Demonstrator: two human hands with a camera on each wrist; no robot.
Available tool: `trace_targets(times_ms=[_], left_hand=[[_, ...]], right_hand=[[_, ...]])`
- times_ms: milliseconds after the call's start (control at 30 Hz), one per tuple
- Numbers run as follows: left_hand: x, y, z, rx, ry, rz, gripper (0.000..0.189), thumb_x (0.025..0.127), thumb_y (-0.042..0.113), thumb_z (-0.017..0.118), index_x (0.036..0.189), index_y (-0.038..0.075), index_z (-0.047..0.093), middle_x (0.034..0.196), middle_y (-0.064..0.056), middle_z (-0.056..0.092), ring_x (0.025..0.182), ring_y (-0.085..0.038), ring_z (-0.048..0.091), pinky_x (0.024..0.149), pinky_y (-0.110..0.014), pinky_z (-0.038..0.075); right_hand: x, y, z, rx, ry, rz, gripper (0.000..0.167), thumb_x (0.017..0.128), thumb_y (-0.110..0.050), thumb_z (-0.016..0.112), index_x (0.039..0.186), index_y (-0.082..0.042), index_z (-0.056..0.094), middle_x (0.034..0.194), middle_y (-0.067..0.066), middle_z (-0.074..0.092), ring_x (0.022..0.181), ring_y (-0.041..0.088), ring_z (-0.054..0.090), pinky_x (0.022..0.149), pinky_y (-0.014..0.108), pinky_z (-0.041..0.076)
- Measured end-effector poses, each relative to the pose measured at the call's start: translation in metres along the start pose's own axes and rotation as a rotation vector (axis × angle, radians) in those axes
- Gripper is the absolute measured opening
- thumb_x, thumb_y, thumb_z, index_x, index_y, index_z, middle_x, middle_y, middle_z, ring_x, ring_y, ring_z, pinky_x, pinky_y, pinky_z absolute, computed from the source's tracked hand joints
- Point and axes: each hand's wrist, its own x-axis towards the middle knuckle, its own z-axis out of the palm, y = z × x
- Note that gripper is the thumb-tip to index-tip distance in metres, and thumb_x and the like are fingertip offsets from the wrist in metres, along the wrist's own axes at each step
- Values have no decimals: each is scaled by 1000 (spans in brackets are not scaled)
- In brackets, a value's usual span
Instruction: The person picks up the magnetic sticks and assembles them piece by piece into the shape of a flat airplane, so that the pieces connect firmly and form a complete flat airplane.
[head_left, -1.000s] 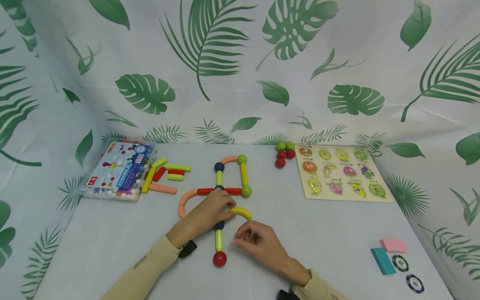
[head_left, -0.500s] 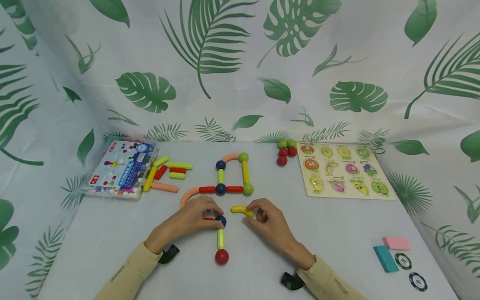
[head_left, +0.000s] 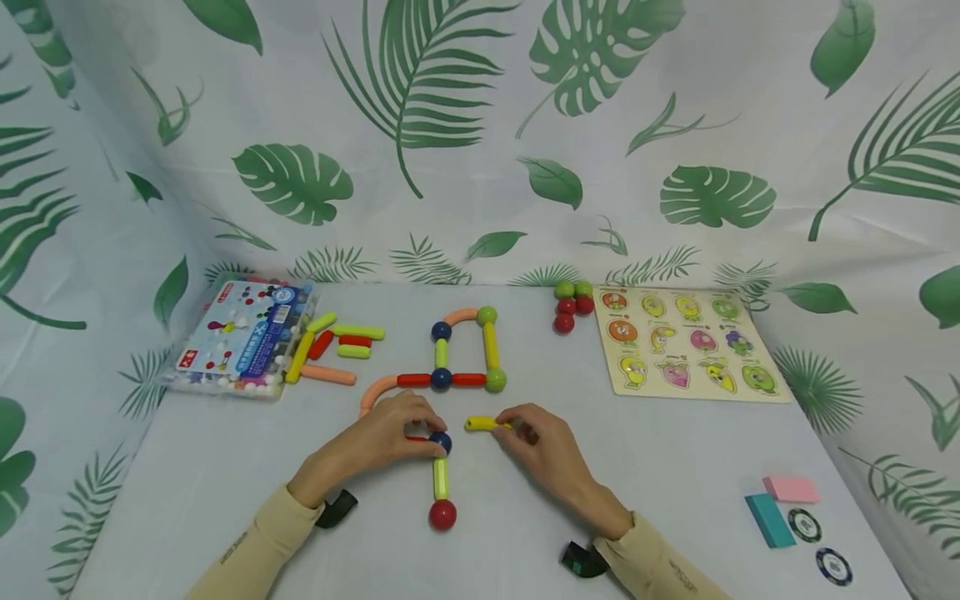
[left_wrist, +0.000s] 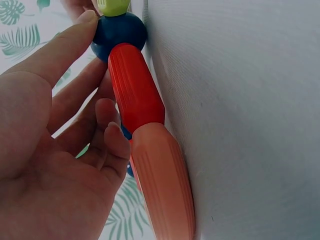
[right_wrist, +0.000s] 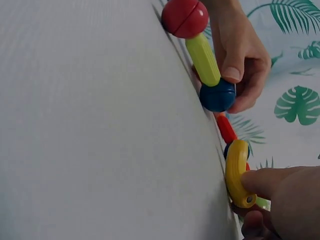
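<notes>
Head view: right fingers (head_left: 517, 413) pinch our light-looking curved yellow plastic rod (head_left: 480, 423), best end-held. At eight o'clock, left fingers (head_left: 423, 408) grip our navy plastic ball (head_left: 443, 442).

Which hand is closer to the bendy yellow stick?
The right hand: it pinches the curved yellow stick. The left hand is apart from it, off to its left, holding the dark blue ball.

Left of the blue ball (head_left: 443, 442), the left hand (head_left: 382, 433) hides part of a red stick (head_left: 417, 437). Right of it, the right hand (head_left: 551, 454) covers some of a yellow stick (head_left: 478, 423). Far left, the box (head_left: 236, 329) bears print too small to read.
</notes>
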Motion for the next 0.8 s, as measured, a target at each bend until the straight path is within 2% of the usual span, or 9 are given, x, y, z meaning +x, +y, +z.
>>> trace_targets(times_ms=[167, 267, 467, 633, 800], left_hand=[[0, 0, 0, 3, 5, -7, 34, 87, 44, 78, 111, 20, 77, 105, 13, 68, 98, -9, 57, 86, -28, 51], [-1, 1, 0, 3, 7, -14, 34, 86, 44, 79, 111, 21, 77, 105, 13, 68, 99, -8, 57, 86, -29, 51], [-1, 1, -1, -4, 5, -27, 33, 86, 42, 80, 111, 21, 77, 105, 12, 69, 100, -8, 57, 88, -29, 51], [-2, 1, -1, -18, 10, -25, 32, 86, 41, 80, 111, 22, 77, 104, 11, 69, 98, -9, 58, 85, -27, 51], [-1, 0, 1, -18, 8, -21, 31, 86, 42, 80, 110, 24, 77, 104, 12, 69, 97, -7, 57, 85, -26, 50]], right_hand=[[3, 0, -5, -82, 38, -6, 9, 94, -20, 74, 102, -23, 77, 100, -11, 67, 76, 3, 56, 67, 21, 49], [7, 2, -7, -109, 32, -2, 7, 95, -24, 73, 100, -23, 77, 102, -10, 67, 80, 3, 57, 70, 21, 51], [18, 5, -16, -70, 2, -34, 8, 94, -25, 74, 101, -22, 77, 99, -12, 67, 74, 3, 54, 65, 20, 48], [28, 3, -25, -65, -38, -84, 20, 88, -25, 81, 107, -18, 76, 100, -7, 68, 72, 7, 52, 60, 21, 44], [32, 2, -25, -157, -133, -29, 33, 80, -34, 87, 108, -22, 74, 97, -8, 67, 73, 7, 50, 60, 19, 40]])
